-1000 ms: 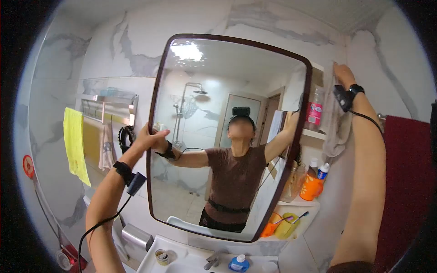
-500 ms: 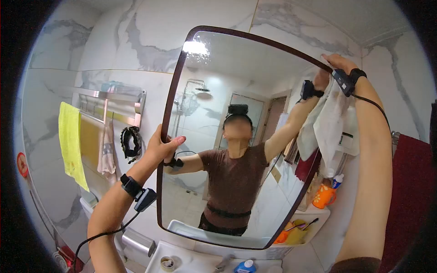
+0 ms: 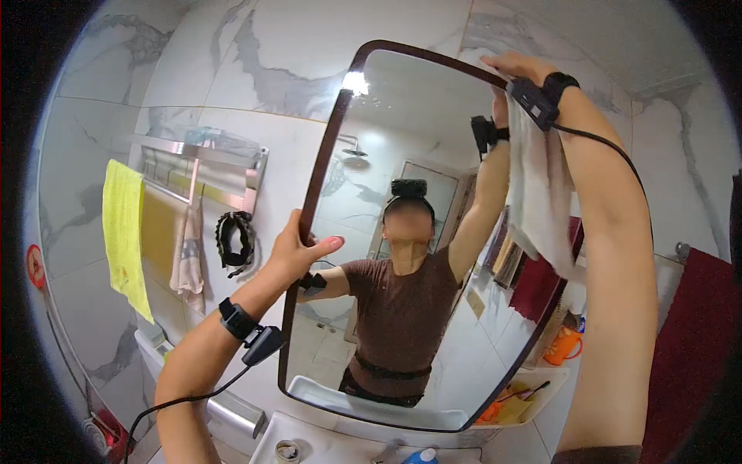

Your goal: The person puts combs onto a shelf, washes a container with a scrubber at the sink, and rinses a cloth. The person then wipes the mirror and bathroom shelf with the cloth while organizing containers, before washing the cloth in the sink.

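A tall mirror with a dark brown frame hangs tilted in the middle, its right side swung out from the wall. My left hand grips its left edge, with the thumb over the glass and the fingers behind the frame. Up at the top right corner, my right hand is bent over the frame and holds a whitish cloth that hangs down over the mirror's right side. Its fingertips are partly hidden. The glass reflects the person with both arms raised.
A metal rack on the left wall bears a yellow towel and a patterned cloth. Behind the mirror's lower right are shelves with an orange cup. A sink lies below; a dark red towel hangs right.
My right hand has moved left from beside the wall onto the mirror's top right corner, bringing the cloth along. The mirror's right side has swung outward. My left hand stays on the left edge.
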Action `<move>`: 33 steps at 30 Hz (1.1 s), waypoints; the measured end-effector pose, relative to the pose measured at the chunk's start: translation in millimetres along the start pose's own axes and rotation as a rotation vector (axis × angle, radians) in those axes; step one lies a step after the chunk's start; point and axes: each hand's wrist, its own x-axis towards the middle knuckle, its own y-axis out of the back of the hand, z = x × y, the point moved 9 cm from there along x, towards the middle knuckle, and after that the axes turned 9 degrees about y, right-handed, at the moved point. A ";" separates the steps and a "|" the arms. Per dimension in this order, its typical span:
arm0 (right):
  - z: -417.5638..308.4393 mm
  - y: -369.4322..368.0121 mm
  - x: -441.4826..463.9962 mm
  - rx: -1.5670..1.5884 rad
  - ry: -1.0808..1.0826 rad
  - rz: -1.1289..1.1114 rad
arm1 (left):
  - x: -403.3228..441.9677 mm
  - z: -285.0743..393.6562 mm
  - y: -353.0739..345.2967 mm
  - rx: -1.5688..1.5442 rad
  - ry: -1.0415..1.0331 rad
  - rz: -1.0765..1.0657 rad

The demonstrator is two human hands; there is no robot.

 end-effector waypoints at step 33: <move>-357.6 -280.3 -45.1 -0.880 0.769 -0.185 | -44.3 -54.2 38.2 0.267 0.344 -0.171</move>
